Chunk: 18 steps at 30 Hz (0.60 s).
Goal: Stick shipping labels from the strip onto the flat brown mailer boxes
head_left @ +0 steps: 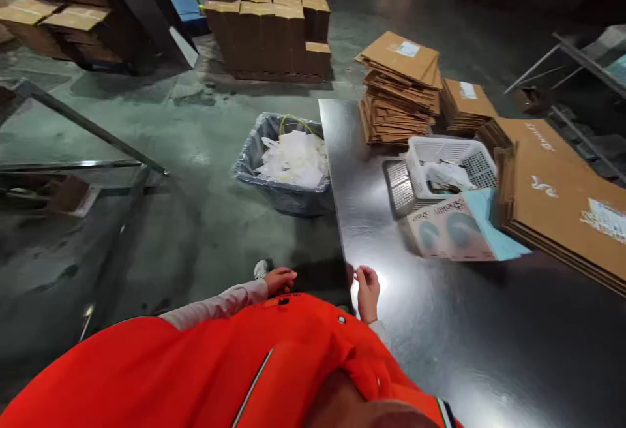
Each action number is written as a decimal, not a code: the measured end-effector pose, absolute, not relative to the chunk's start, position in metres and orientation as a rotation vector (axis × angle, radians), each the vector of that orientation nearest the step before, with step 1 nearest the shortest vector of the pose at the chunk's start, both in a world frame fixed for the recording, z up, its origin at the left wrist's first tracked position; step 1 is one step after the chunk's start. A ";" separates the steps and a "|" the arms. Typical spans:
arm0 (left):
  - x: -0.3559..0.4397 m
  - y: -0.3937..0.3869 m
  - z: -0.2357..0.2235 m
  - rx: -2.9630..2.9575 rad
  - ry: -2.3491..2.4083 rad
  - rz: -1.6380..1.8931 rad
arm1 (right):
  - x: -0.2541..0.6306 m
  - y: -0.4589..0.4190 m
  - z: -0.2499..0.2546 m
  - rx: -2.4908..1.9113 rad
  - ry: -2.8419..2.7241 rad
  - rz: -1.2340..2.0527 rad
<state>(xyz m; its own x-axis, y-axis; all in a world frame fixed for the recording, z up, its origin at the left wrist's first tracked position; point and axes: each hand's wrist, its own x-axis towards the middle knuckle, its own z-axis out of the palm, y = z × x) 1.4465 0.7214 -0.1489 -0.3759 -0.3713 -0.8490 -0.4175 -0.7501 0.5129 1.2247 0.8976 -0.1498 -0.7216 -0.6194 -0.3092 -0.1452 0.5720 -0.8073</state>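
Along the left edge of the shiny grey metal surface (420, 310), the right hand (368, 292) hangs with fingers loosely bent, half open, nothing visible in its hold. Left of the surface, the left hand (280, 280) is half curled beside the bright orange-red garment (293, 336), also with nothing showing (its palm is hidden, so something small could escape notice).

Farther along the surface, well apart from both hands, lies the pale pink printed cardboard box (443, 229); the white perforated plastic basket (417, 167) stands just behind it. On the surface's right side lie large flat brown cartons (562, 186). Off its left edge, the grey-lined bin (298, 202) is heaped with white scraps (293, 157).

At the surface's far end rises a stack of flattened brown cardboard (398, 89); beyond, taped brown boxes (274, 36) stand piled on the floor. Some work seems done, judging by the scraps; the flat cartons appear left to deal with, and neither hand looks engaged.
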 end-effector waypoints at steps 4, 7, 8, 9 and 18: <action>1.537 0.623 -0.141 -1.790 1.142 2.396 | 1.290 0.763 -0.162 -0.790 2.019 -0.839; 1.590 0.549 -0.131 -1.843 1.396 2.373 | 1.331 0.670 -0.170 -0.798 2.017 -0.607; 1.602 0.524 -0.125 -1.830 1.515 2.366 | 1.345 0.642 -0.171 -0.803 2.000 -0.594; 1.612 0.499 -0.120 -1.795 1.630 2.360 | 1.359 0.614 -0.171 -0.819 1.967 -0.602; 1.631 0.212 -0.138 -1.567 1.927 1.978 | 1.429 0.382 -0.206 -0.954 1.819 -0.627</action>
